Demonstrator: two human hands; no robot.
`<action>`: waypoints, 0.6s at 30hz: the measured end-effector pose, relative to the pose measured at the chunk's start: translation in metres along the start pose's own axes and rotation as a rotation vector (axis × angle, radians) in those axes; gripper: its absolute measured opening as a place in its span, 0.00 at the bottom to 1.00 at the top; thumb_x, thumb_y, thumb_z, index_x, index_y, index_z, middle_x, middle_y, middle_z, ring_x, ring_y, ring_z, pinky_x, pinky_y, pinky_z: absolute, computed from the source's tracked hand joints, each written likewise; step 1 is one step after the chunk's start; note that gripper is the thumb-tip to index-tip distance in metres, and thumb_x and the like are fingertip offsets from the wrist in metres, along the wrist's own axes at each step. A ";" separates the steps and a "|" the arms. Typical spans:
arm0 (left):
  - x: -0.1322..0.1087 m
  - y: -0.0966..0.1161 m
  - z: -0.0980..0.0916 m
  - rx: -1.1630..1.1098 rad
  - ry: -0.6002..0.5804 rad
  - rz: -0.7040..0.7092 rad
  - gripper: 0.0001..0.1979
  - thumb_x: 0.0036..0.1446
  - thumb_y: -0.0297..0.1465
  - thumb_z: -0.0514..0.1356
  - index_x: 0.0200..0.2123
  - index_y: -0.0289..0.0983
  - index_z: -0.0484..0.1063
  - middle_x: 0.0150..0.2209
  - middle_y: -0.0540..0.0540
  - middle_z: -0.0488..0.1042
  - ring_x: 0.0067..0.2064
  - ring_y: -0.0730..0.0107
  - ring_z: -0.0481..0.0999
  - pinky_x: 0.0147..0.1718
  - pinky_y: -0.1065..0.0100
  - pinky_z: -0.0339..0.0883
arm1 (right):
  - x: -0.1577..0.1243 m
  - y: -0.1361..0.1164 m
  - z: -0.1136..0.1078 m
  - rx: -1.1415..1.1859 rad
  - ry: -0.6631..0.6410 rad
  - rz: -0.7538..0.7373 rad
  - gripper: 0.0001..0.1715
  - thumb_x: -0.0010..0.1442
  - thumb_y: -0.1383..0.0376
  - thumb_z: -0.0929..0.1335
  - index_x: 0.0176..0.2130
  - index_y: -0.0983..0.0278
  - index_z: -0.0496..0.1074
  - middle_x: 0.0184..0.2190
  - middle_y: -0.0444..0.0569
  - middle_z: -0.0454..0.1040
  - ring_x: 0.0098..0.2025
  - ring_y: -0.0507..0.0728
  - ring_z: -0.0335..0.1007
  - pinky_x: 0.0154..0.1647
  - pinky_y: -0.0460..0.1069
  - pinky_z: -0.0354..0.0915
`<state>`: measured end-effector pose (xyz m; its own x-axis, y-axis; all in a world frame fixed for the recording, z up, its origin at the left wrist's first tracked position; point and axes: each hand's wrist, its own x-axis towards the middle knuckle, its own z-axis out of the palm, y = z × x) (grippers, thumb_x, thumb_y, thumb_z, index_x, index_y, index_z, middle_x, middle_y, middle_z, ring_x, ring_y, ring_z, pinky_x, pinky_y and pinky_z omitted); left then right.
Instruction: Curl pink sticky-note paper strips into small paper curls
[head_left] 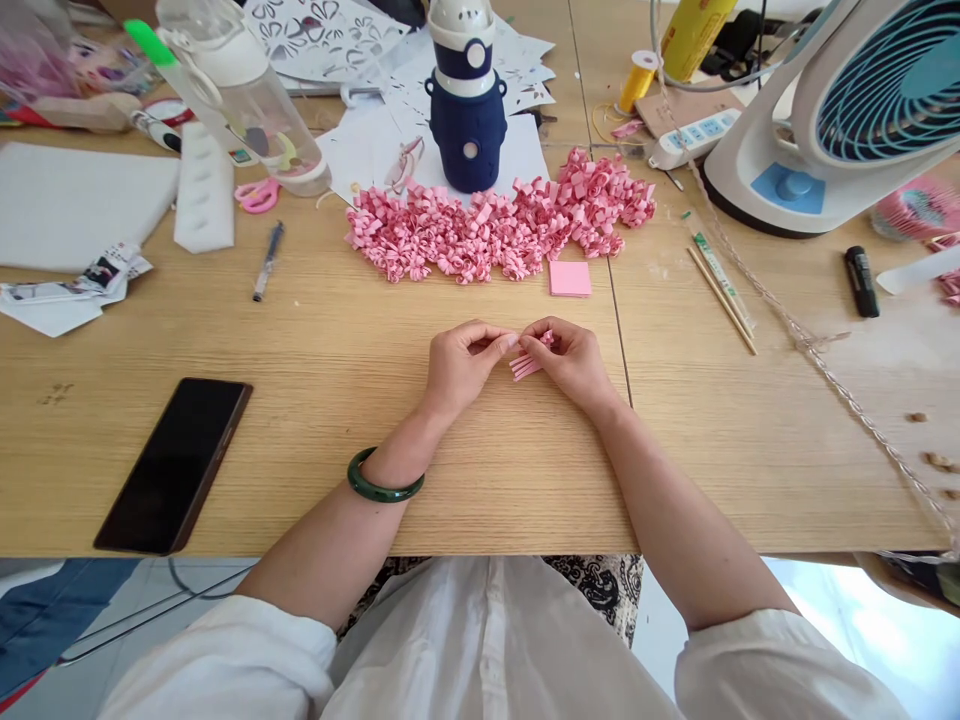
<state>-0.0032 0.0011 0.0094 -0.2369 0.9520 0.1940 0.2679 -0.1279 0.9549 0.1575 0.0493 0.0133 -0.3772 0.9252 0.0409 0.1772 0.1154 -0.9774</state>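
Above the wooden table, my right hand [568, 362] pinches a small piece of fringed pink paper [527, 367] between thumb and fingers. Its straight cut strips point down and left, while curled loops show at its upper end. My left hand [466, 366], with a dark green bangle on the wrist, is closed in a pinch at the paper's upper left, fingertips meeting those of my right hand. The exact bit under the left fingertips is hidden. Just beyond both hands lie a stack of pink paper slips [570, 279] and a long heap of curled pink paper flowers [480, 232].
A dark blue bottle [468, 130] stands behind the heap. To the left are a phone [176, 465], a pen [268, 262], pink scissors [258, 196] and a clear bottle [262, 110]. On the right sit a fan [795, 180], wooden sticks [724, 300], a black marker [861, 282] and a twisted cord [825, 370].
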 end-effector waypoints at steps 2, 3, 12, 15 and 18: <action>0.000 0.000 0.000 -0.001 0.000 -0.002 0.05 0.56 0.31 0.67 0.32 0.37 0.84 0.34 0.47 0.85 0.35 0.70 0.81 0.38 0.70 0.74 | 0.000 -0.001 0.000 -0.001 0.001 -0.001 0.09 0.56 0.60 0.72 0.30 0.63 0.75 0.25 0.44 0.74 0.27 0.51 0.63 0.30 0.48 0.60; 0.000 0.000 0.000 -0.005 -0.001 -0.007 0.05 0.56 0.31 0.67 0.32 0.37 0.84 0.34 0.47 0.85 0.35 0.70 0.82 0.38 0.70 0.74 | 0.000 -0.002 0.000 0.003 0.002 -0.001 0.09 0.56 0.60 0.72 0.30 0.63 0.75 0.25 0.44 0.74 0.27 0.51 0.63 0.30 0.48 0.60; -0.001 0.002 -0.001 0.035 0.005 0.031 0.06 0.56 0.31 0.66 0.32 0.36 0.84 0.34 0.46 0.84 0.35 0.69 0.81 0.37 0.70 0.74 | 0.001 -0.001 0.001 -0.029 0.017 -0.026 0.07 0.56 0.63 0.71 0.30 0.64 0.75 0.24 0.42 0.72 0.26 0.49 0.59 0.28 0.47 0.56; -0.001 0.003 -0.001 0.031 0.009 0.027 0.07 0.56 0.31 0.65 0.32 0.36 0.84 0.34 0.46 0.84 0.35 0.69 0.81 0.36 0.71 0.75 | 0.002 -0.001 0.001 -0.030 0.017 -0.024 0.07 0.57 0.63 0.71 0.30 0.64 0.75 0.24 0.42 0.71 0.26 0.49 0.58 0.28 0.47 0.56; -0.001 0.004 -0.001 0.018 -0.005 -0.006 0.07 0.57 0.31 0.64 0.32 0.36 0.84 0.35 0.45 0.84 0.36 0.68 0.82 0.38 0.70 0.75 | 0.001 -0.002 0.001 -0.048 0.015 -0.017 0.07 0.57 0.62 0.71 0.30 0.64 0.74 0.25 0.42 0.71 0.27 0.49 0.59 0.30 0.47 0.57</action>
<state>-0.0027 -0.0003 0.0130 -0.2338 0.9541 0.1874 0.2836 -0.1175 0.9517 0.1560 0.0501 0.0152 -0.3666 0.9284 0.0611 0.2142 0.1481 -0.9655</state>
